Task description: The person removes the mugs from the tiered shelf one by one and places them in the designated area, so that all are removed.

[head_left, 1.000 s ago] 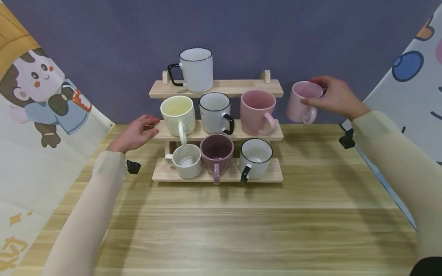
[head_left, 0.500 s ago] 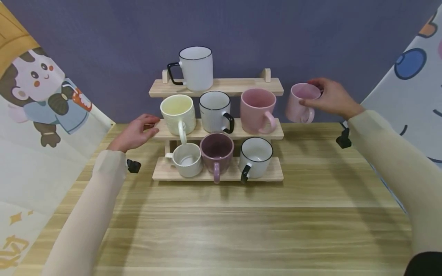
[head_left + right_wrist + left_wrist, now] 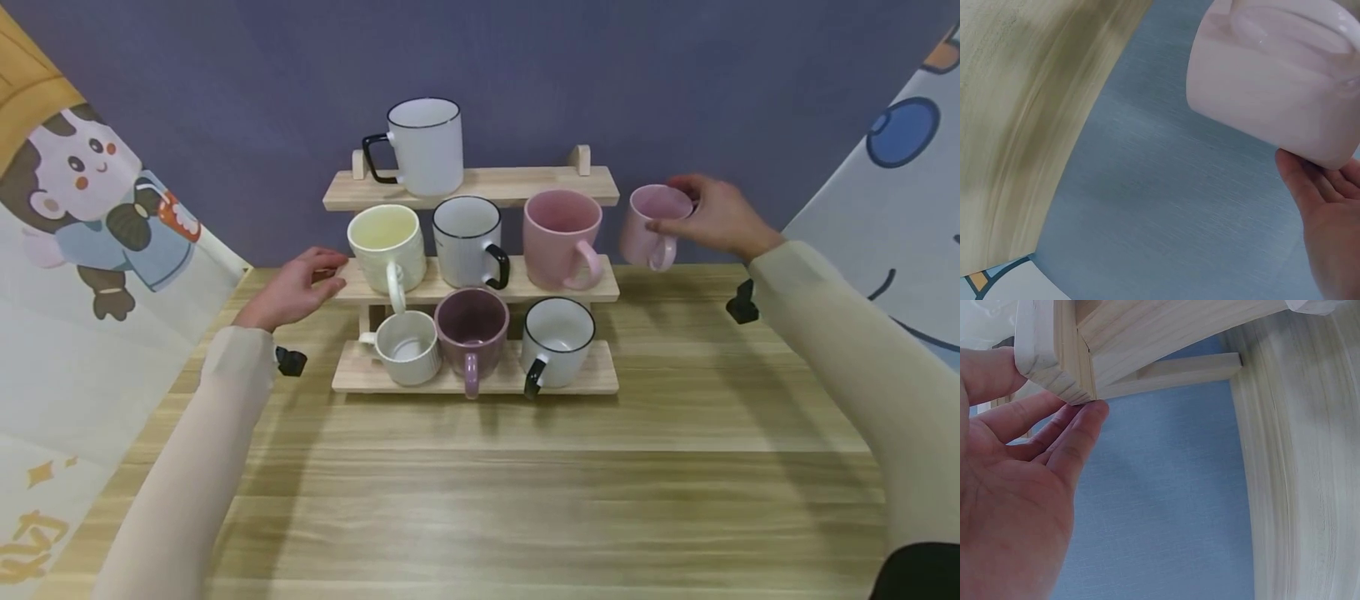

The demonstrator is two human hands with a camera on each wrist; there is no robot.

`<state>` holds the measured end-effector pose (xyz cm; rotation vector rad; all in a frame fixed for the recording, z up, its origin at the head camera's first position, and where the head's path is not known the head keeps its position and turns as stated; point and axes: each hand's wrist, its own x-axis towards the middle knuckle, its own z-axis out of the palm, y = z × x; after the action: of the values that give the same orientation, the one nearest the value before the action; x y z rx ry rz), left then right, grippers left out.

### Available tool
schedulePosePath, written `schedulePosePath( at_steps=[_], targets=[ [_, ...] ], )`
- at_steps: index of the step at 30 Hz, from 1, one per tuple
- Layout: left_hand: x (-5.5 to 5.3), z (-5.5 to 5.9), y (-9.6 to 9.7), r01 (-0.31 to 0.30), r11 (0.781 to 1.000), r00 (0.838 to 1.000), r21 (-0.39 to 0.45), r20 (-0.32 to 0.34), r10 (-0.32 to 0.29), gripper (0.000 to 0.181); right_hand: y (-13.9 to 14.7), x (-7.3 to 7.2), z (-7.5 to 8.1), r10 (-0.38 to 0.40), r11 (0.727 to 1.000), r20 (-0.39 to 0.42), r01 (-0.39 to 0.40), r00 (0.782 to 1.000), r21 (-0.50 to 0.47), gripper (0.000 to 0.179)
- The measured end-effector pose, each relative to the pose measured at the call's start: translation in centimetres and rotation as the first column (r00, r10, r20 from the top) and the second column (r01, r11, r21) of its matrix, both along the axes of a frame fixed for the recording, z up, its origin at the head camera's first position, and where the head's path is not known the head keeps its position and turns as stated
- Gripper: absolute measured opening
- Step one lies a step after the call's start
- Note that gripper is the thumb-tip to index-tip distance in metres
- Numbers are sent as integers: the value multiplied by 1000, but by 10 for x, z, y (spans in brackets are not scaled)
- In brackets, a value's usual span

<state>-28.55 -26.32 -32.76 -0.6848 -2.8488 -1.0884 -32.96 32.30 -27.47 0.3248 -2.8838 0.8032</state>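
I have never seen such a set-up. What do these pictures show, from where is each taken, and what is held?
There is no robot, only a person's bare left hand and right hand. The wide view comes from a camera worn on the head; the two close views, from cameras on the wrists, each watching its own hand. On the wooden table stands a three-level wooden rack. Its top shelf bears a large white mug; the middle shelf, a yellow mug, a black-rimmed mug and a pink mug; the bottom shelf, a small white cup, a purple mug and another black-rimmed mug. The right hand holds a light pink mug in the air beside the rack, and the left hand grips the middle shelf's left end.
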Motion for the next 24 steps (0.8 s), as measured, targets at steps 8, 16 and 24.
schedulePosePath(
  at_steps=[8, 16, 24],
  targets=[
    [-1, -1, -1, 9, 1000, 1000, 19, -3, -9, 42, -1, -2, -8, 3, 1000, 21, -3, 1000, -5, 88],
    [0, 0, -1, 14, 999, 1000, 38, 15, -14, 42, 1, -4, -15, -6, 1000, 29, 6, 1000, 1, 91],
    [1, 1, -1, 17, 998, 999, 63, 34, -19, 43, 2, -4, -23, -16, 1000, 53, 17, 998, -9, 92]
  ],
)
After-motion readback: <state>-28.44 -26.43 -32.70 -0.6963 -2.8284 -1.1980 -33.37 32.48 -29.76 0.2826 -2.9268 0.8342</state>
